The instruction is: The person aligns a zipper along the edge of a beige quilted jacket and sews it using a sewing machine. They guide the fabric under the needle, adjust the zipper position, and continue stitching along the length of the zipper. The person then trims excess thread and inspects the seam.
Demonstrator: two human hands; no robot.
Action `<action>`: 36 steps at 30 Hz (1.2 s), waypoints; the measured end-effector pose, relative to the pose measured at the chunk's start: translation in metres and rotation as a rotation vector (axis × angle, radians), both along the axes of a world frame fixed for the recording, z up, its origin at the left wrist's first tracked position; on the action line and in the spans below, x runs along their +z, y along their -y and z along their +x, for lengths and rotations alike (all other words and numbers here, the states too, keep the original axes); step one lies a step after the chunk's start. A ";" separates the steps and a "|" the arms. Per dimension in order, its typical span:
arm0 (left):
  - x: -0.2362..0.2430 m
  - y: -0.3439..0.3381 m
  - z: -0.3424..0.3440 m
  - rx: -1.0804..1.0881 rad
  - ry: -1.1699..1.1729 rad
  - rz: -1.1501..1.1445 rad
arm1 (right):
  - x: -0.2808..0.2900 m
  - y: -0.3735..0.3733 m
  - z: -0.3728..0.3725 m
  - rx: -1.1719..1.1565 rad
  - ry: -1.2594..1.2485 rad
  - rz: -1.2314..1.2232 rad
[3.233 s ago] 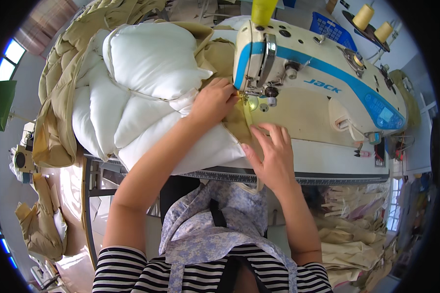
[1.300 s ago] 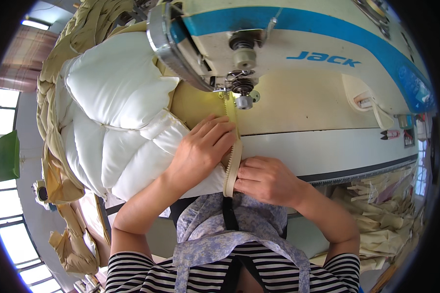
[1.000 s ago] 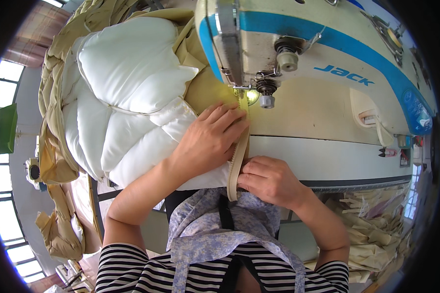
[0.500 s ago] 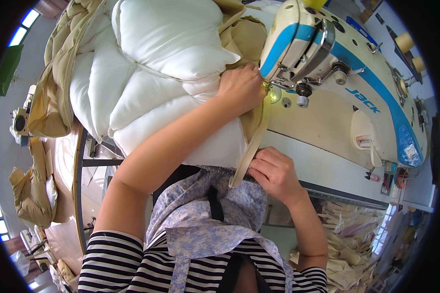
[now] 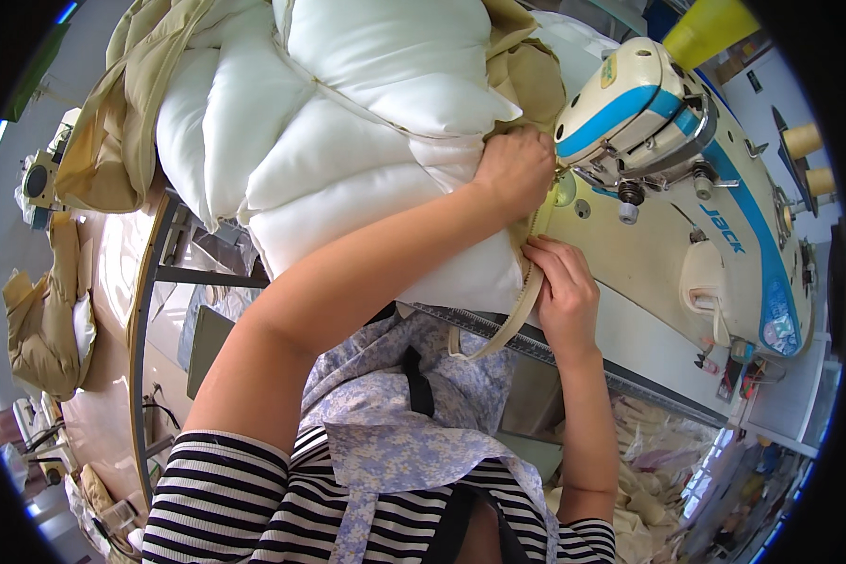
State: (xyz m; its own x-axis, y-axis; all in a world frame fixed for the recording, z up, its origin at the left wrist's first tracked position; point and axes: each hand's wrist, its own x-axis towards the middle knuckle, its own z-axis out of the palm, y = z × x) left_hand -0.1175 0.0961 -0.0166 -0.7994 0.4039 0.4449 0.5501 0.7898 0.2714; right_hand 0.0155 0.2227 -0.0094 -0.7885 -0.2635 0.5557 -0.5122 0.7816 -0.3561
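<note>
A padded white garment piece (image 5: 376, 188) with beige cloth lies bunched across the sewing table, left of a cream and blue sewing machine (image 5: 653, 122). My left hand (image 5: 517, 174) is closed on the piece's edge, right beside the needle area; the machine head and my fingers hide the needle itself. A beige zipper tape (image 5: 526, 293) runs along that edge, its free end curling over the table's front edge. Closer to me, my right hand (image 5: 566, 287) pinches the tape and the edge between thumb and fingers.
A ruler strip (image 5: 484, 327) follows the table's front edge. Yellow thread cones (image 5: 803, 143) stand at the far right. More beige cloth pieces (image 5: 56, 320) lie on a table at the left, and a heap of cloth (image 5: 663, 461) sits below on the right.
My right hand has slid up along the zipper tape toward the needle. The tape's free end now hangs in a looser curve. My left hand stays by the needle while the whole view shifts.
</note>
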 end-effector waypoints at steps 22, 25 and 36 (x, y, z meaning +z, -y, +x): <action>-0.029 -0.036 -0.065 -0.029 -0.026 0.111 | 0.005 0.002 0.005 0.022 0.053 0.032; -0.019 -0.028 -0.060 -0.039 -0.051 0.042 | 0.007 0.001 0.005 0.024 0.040 0.048; 0.029 0.071 0.061 -0.740 -0.043 -0.001 | 0.000 -0.007 0.027 -0.021 -0.016 -0.136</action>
